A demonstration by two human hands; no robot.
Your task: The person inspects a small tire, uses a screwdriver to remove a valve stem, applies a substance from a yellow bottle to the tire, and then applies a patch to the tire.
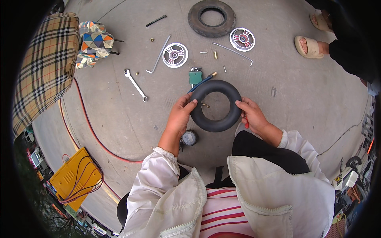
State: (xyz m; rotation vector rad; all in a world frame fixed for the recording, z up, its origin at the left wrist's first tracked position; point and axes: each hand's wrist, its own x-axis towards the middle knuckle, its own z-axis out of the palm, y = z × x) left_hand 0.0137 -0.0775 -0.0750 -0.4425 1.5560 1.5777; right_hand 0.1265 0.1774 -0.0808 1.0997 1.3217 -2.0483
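Observation:
My left hand (181, 113) and my right hand (253, 115) grip a black inner tube (215, 123) from opposite sides. A brass valve (204, 105) shows inside the ring. A red-handled item (246, 123) shows under my right fingers; most of it is hidden. A blue hose (200, 85) with a brass tip emerges behind my left hand; whether I hold it is unclear. Beyond the tube lies a green-holdered hex key set (195, 77). A round gauge (189, 138) sits below my left wrist.
A tire (212, 30), two wheel rims (175, 59), bent rods (232, 49), a wrench (135, 84) and small hardware (216, 54) lie on the concrete. Covered items (45, 67), a red hose (91, 129) and a yellow case (71, 182) are left. A person's sandalled foot (303, 46) is upper right.

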